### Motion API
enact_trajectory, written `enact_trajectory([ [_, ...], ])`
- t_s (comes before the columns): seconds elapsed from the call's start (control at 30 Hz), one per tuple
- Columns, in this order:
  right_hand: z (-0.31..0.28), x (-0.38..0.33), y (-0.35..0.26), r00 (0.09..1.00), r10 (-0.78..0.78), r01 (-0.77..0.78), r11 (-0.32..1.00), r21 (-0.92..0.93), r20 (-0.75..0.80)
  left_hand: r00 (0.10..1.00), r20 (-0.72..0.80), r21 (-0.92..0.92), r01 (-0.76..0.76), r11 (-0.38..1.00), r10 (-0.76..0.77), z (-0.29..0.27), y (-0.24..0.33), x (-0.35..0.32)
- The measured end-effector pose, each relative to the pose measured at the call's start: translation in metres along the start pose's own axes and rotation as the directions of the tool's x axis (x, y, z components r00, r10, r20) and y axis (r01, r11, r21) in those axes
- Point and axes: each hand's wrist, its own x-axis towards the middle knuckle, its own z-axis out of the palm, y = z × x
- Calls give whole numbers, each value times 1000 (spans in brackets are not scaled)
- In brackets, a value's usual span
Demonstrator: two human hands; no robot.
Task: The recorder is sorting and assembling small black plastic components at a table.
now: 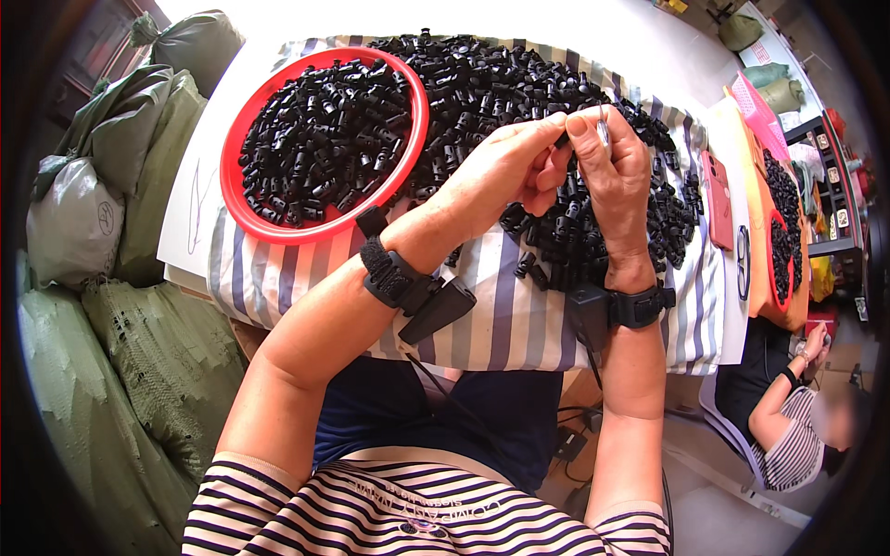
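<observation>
Fingertips of your left hand [519, 171] are pinched nearly closed on a small black part [562, 140], just beside the thumb of your right hand [612, 167] and over the heap. Your fingers cover most of that part, so which way it points and how its long axis runs cannot be told. Your right hand has thumb and fingers folded on a thin metal tool [603, 130], whose visible length runs roughly near to far. Around and beneath your hands, a heap of black parts [491, 83] lies on a striped cloth [528, 324] over the worktop [190, 222]. Left of them, a red basin [228, 176] holds more; a red phone [718, 199] lies to the right.
</observation>
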Motion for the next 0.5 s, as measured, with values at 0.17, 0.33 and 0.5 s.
enact_trajectory([
  [0.17,3,1,3,999,-35,35,999,-13,4,1000,-21,6,-4,1000,4,0,-1,1],
  [0.33,2,0,3,1000,-24,24,999,-29,14,999,-37,-2,17,1000,-17,0,-1,1],
  [0.5,1,0,3,999,40,-41,998,55,27,999,-37,11,12,1000,-12,1,0,0],
])
